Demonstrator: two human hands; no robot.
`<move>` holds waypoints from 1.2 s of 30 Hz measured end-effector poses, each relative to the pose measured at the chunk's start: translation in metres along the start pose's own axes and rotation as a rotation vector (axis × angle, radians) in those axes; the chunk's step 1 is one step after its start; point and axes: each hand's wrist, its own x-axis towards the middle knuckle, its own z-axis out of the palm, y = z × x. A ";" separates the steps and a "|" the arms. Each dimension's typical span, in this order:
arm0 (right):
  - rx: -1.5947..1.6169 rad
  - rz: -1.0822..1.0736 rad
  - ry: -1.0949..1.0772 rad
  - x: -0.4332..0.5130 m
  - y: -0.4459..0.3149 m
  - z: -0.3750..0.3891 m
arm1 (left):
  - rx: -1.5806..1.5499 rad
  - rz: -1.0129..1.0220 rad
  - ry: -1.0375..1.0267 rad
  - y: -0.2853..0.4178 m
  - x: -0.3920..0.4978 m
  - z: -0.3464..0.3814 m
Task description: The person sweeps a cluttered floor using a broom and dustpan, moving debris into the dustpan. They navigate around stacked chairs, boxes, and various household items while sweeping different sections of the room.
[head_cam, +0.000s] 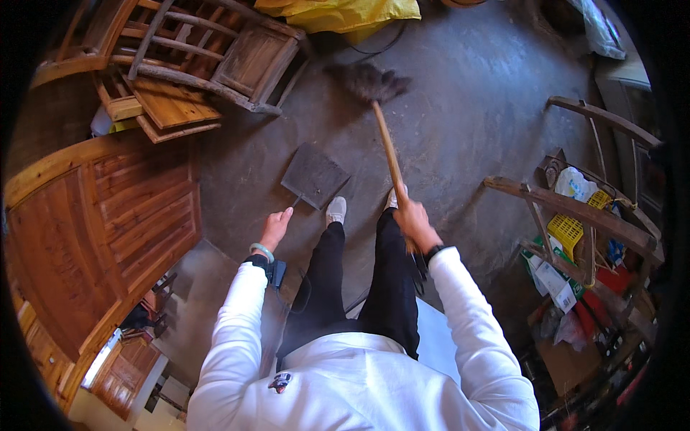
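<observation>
A long-handled broom is in my right hand, which is closed around the wooden handle. The dark bristle head, blurred, lies over the concrete floor ahead of me. My left hand grips the thin metal handle of a dustpan. The dustpan's flat, dark pan is just in front of my left shoe, and I cannot tell whether it touches the floor. My right shoe shows partly behind the broom handle.
Old wooden furniture is stacked at the upper left, above a panelled wooden door. A yellow cloth hangs at the top. On the right, a wooden frame stands by a yellow plastic basket, cartons and plastic bags.
</observation>
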 end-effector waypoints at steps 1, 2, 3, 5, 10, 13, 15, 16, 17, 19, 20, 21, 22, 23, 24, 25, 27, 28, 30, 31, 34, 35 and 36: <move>-0.018 0.053 -0.101 -0.027 0.007 0.006 | -0.024 0.022 -0.020 -0.001 -0.001 -0.004; -0.029 0.101 -0.131 -0.057 0.012 0.012 | -0.041 0.050 -0.031 -0.001 0.000 -0.008; -0.058 0.149 -0.190 -0.085 0.017 0.014 | -0.046 0.076 -0.023 -0.002 0.001 -0.011; -0.100 0.191 -0.273 -0.130 0.021 0.009 | -0.026 0.057 -0.077 -0.006 0.007 -0.014; 0.357 0.428 -0.268 -0.214 0.011 -0.023 | 0.030 0.155 -0.117 -0.025 0.023 -0.017; 0.592 0.521 -0.133 -0.221 0.001 -0.014 | 0.048 0.175 -0.149 -0.031 0.027 -0.018; 0.736 0.520 -0.026 -0.204 -0.006 0.006 | 0.059 0.186 -0.154 -0.031 0.029 -0.020; 0.740 0.538 -0.011 -0.193 -0.008 0.016 | 0.093 0.160 -0.177 -0.030 0.030 -0.022; 0.771 0.546 0.001 -0.181 -0.011 0.027 | 0.129 0.134 -0.200 -0.030 0.032 -0.023; 0.902 0.606 -0.051 -0.178 -0.023 0.050 | 0.155 0.143 -0.191 -0.028 0.037 -0.026; 0.932 0.578 -0.073 -0.186 -0.032 0.062 | 0.139 0.178 -0.163 -0.027 0.040 -0.026; 0.944 0.566 -0.099 -0.198 -0.040 0.073 | 0.119 0.211 -0.138 -0.028 0.042 -0.025; 0.955 0.562 -0.161 -0.209 -0.048 0.082 | 0.104 0.150 -0.218 -0.027 0.047 -0.025; 0.921 0.607 -0.244 -0.216 -0.055 0.088 | 0.144 0.164 -0.200 -0.027 0.049 -0.023; 0.907 0.568 -0.315 -0.224 -0.057 0.089 | 0.182 0.183 -0.180 -0.026 0.050 -0.022; 0.914 0.595 -0.392 -0.230 -0.057 0.087 | 0.219 0.206 -0.168 -0.024 0.051 -0.019; 1.039 0.523 -0.463 -0.244 -0.049 0.070 | 0.168 0.198 -0.151 -0.020 0.049 -0.016; 0.968 0.483 -0.475 -0.254 -0.044 0.059 | 0.201 0.217 -0.144 -0.017 0.047 -0.015; 1.037 0.524 -0.422 -0.280 -0.028 0.032 | 0.247 0.258 -0.154 -0.008 0.037 -0.013; 1.062 0.558 -0.409 -0.293 -0.021 0.020 | 0.286 0.248 -0.173 -0.002 0.032 -0.012; 1.026 0.569 -0.191 -0.302 0.008 -0.003 | 0.378 0.221 -0.217 0.017 0.011 0.001; 1.011 0.559 -0.117 -0.298 0.021 -0.009 | 0.409 0.246 -0.206 0.026 0.007 0.006; 1.011 0.546 -0.022 -0.288 0.035 -0.014 | 0.448 0.260 -0.197 0.034 0.002 0.012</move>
